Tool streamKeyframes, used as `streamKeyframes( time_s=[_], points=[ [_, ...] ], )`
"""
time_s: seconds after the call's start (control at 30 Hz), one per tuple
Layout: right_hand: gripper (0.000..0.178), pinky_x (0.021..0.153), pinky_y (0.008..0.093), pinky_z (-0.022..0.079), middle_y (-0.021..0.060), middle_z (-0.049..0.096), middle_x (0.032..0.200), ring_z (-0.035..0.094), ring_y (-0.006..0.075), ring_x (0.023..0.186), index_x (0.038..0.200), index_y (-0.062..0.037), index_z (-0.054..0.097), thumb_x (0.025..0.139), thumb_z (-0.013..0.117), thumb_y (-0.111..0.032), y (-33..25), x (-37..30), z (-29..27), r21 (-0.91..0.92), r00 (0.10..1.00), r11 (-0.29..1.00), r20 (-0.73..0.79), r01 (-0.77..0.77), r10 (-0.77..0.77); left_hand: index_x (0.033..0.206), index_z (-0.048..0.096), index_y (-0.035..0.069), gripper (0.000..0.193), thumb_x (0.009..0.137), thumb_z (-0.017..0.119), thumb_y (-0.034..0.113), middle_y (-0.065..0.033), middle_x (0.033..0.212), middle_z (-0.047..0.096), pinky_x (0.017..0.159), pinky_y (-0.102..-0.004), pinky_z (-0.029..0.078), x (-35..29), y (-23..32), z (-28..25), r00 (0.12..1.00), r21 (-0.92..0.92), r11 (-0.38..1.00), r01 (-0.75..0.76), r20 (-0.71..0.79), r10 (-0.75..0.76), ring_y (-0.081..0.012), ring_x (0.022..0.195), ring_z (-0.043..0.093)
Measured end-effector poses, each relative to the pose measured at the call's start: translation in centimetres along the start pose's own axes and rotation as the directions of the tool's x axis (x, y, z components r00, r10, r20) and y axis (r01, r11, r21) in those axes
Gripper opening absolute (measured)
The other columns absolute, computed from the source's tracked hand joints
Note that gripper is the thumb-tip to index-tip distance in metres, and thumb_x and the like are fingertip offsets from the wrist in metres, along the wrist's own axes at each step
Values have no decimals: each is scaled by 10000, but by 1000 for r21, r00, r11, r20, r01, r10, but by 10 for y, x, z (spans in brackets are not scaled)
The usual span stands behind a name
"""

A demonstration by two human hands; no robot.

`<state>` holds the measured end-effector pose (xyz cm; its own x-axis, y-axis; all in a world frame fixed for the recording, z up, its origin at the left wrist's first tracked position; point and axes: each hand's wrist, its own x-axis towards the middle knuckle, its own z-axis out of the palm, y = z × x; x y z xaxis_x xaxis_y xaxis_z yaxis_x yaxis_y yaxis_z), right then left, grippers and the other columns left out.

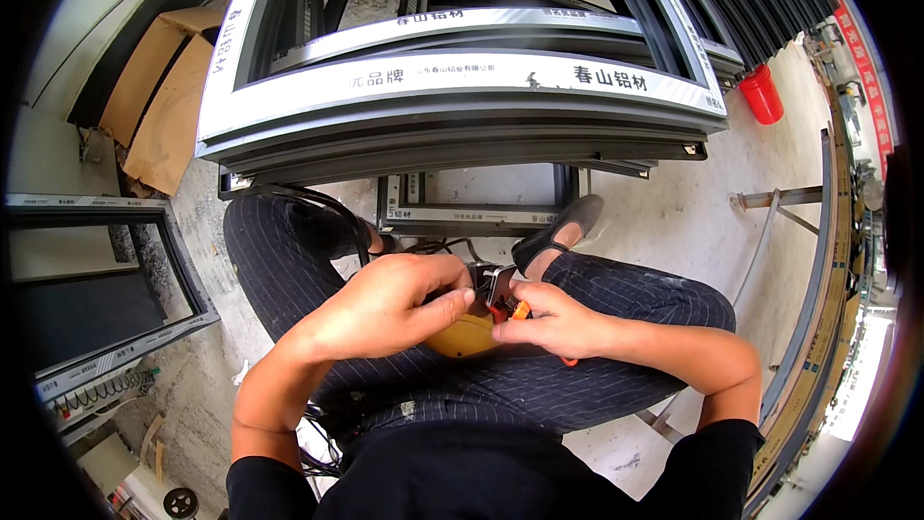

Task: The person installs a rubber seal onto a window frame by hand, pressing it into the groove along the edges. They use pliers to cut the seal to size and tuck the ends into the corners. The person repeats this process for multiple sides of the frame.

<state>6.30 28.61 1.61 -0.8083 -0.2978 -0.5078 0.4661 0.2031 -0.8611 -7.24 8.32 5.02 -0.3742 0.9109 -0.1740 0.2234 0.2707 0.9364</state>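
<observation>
My left hand [414,294] is closed, thumb against fingers, on a small dark piece [496,284] with a shiny flat face. My right hand [551,316] is wrapped round a small hand tool [521,310] with red and orange parts. A red end of it shows below the palm; its exact kind is hidden by the fingers. The tool and the dark piece meet between my hands, above my lap. Under them, between my thighs, lies a yellow rounded thing [467,337], partly covered by my hands.
A stack of dark metal frames [462,87] with white film rises in front of my knees. Another frame [115,351] stands at left, below cardboard [159,120]. A red bucket [761,94] is at far right, near long bars [813,327]. Black cables [322,443] lie by my hip.
</observation>
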Motion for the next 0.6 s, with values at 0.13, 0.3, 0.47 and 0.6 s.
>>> streamKeyframes(
  time_s=[0.13, 0.3, 0.47, 0.6],
  points=[
    [320, 845, 405, 448, 203, 548, 955, 551, 356, 965, 1044, 69, 526, 839, 600, -165, 1, 4, -7, -305, 992, 948, -65, 84, -109, 858, 598, -6, 178, 930, 587, 155, -97, 664, 583, 575, -319, 446, 2, -1, -2, 999, 8, 1000, 1, 34, -1, -196, 592, 543],
    [300, 818, 431, 451, 205, 544, 935, 546, 365, 942, 994, 74, 527, 833, 596, -169, 1, 4, -7, -412, 968, 891, -78, 188, -240, 846, 594, -9, 184, 931, 576, 154, -97, 652, 589, 571, -316, 453, 4, 0, -5, 999, 46, 999, -4, 50, 1, -190, 582, 550],
    [277, 786, 446, 455, 205, 554, 886, 549, 379, 912, 957, 71, 529, 841, 591, -173, -3, 2, -10, -501, 969, 852, -99, 148, -227, 847, 588, -14, 191, 932, 573, 157, -112, 642, 571, 559, -335, 439, 7, 4, -7, 997, 98, 995, 13, 72, -20, -207, 567, 536],
    [291, 739, 449, 466, 214, 575, 844, 579, 385, 851, 950, 62, 548, 873, 595, -214, -10, 0, -7, -503, 972, 858, -131, 104, -194, 853, 584, -15, 199, 938, 573, 165, -122, 645, 555, 560, -349, 432, 7, -1, -5, 998, 84, 996, -11, 67, 6, -226, 571, 523]
  ],
)
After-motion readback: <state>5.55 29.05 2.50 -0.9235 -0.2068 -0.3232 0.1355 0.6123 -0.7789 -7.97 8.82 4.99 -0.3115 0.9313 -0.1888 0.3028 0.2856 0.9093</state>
